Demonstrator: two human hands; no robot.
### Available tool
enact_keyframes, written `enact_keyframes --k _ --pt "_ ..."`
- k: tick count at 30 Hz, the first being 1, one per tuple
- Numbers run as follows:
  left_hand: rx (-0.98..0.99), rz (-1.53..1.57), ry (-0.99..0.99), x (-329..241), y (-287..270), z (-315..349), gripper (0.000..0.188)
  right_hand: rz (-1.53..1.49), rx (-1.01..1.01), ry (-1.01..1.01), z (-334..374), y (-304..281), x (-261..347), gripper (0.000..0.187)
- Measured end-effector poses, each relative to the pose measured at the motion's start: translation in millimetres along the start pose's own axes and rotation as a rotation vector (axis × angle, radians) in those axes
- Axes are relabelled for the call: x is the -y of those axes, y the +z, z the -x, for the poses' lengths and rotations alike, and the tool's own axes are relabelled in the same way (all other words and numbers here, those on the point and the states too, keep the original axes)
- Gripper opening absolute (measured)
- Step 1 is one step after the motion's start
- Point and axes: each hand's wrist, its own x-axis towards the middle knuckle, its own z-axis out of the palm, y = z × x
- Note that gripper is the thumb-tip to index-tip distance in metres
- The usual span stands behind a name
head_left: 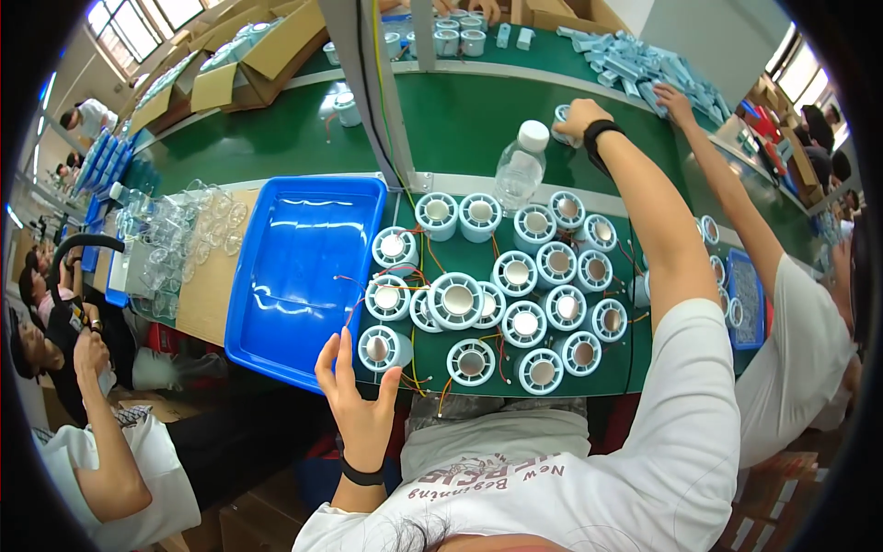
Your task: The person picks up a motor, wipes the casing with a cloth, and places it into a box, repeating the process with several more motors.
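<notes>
My left hand [357, 396] is raised at the table's front edge, thumb and fingers spread, with nothing in it. Its fingertips are close to the blue tray's near corner and a light blue round housing [379, 349]. Several such housings, each with a spoked rim and a silver disc in the middle, stand on the green table before me; one housing [457, 301] sits higher, on top of others. Thin coloured wires trail from them. My right arm reaches far forward, and my right hand [586, 120] is closed round a light blue cylindrical housing [560, 124], mostly hidden by the fingers.
A shallow blue tray [308, 267] lies left of the housings. Beyond them stands a clear bottle [521, 170] with a white cap. A metal post [368, 83] rises by the tray. Clear plastic cups [207, 216] lie farther left. At right, a co-worker's hand [676, 103] touches piled light blue pieces [635, 64].
</notes>
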Motion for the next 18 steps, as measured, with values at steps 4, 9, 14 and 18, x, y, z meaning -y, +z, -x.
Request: enact_keyframes --k 4,9,14,18 --pt "-0.032 0.1 0.089 -10 -17 9 0.064 -0.143 0.022 -0.05 21 -36 -15 0.063" --pt "0.445 1.021 -0.041 -32 -26 17 0.067 -0.512 -0.112 -0.264 122 -108 -5 0.053" --pt "0.979 1.583 -0.422 -68 -7 6 0.074 -0.728 0.327 -0.462 251 -153 36 0.062" --pt "1.062 1.67 -0.629 -92 15 0 0.075 -0.767 0.257 -0.74 308 -127 52 0.072"
